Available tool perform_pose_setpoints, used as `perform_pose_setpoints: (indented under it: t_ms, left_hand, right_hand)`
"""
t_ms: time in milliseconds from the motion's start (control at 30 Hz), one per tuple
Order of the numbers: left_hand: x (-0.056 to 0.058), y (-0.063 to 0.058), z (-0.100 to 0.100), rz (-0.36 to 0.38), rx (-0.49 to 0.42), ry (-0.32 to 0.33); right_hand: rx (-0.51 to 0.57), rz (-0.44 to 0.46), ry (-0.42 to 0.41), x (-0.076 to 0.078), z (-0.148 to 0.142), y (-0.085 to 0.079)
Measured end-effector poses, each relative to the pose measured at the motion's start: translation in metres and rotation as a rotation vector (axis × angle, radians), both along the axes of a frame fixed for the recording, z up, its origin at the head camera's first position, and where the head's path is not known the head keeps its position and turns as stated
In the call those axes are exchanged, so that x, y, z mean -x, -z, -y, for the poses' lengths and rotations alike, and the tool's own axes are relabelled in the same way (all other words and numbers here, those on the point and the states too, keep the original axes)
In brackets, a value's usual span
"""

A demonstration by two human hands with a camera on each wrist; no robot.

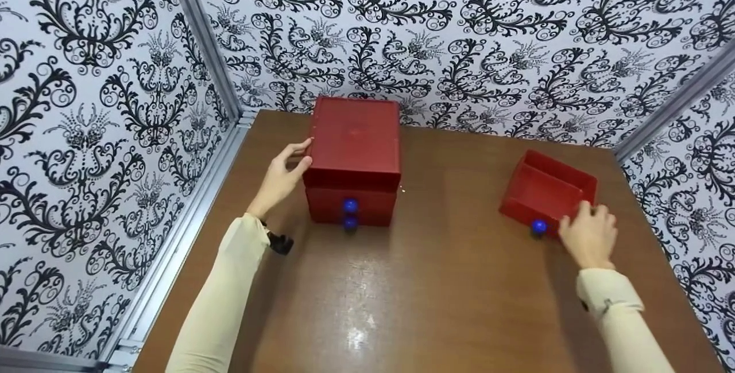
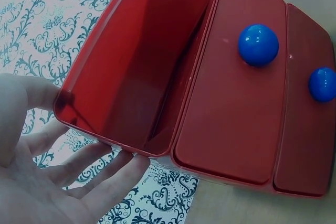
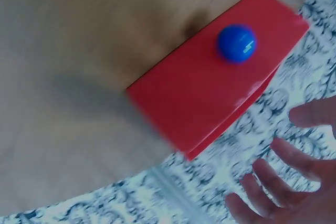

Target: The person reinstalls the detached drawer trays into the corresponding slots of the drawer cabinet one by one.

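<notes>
A red drawer cabinet [image 1: 356,138] stands on the table with its top compartment gap [image 2: 131,61] facing front and bare inside. Below that gap are two drawers with blue round knobs [image 2: 258,44]. My left hand [image 1: 284,178] rests against the cabinet's left side, fingers spread along the wall near the top front corner. A separate red drawer [image 1: 542,189] lies on the table at the right, open side up, with a blue knob [image 3: 237,43] on its front. My right hand [image 1: 590,238] is over its front right corner in the head view, fingers loosely bent and holding nothing.
The brown wooden table [image 1: 425,281] extends between cabinet and loose drawer. Patterned walls [image 1: 448,46] stand behind and at both sides, with metal frame rails [image 1: 201,34] along the corners. A black wrist strap piece [image 1: 280,244] hangs by the left sleeve.
</notes>
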State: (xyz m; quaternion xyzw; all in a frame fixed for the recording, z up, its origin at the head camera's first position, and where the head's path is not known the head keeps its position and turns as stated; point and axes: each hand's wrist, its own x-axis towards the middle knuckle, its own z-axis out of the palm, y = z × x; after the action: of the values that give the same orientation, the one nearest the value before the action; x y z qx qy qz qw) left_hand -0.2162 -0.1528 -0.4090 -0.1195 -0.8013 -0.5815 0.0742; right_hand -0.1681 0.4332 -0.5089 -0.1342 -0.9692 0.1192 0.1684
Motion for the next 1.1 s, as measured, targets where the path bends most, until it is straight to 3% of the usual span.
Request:
perform_pose_setpoints:
  t_ms: [133, 233, 667, 1100]
  left_hand:
    - [0.01, 0.013, 0.004, 0.007, -0.012, 0.002]
    - [0.019, 0.026, 0.007, 0.003, -0.014, -0.012]
    - [0.021, 0.03, 0.008, 0.018, -0.001, -0.004]
    - [0.022, 0.03, 0.008, 0.0, -0.007, -0.013]
  right_hand:
    - [0.052, 0.13, -0.006, -0.011, -0.017, 0.003]
    - [0.068, 0.165, -0.036, -0.016, -0.024, 0.007]
    - [0.059, -0.033, -0.147, -0.021, -0.037, 0.028]
    - [0.082, -0.057, -0.131, -0.019, -0.041, 0.033]
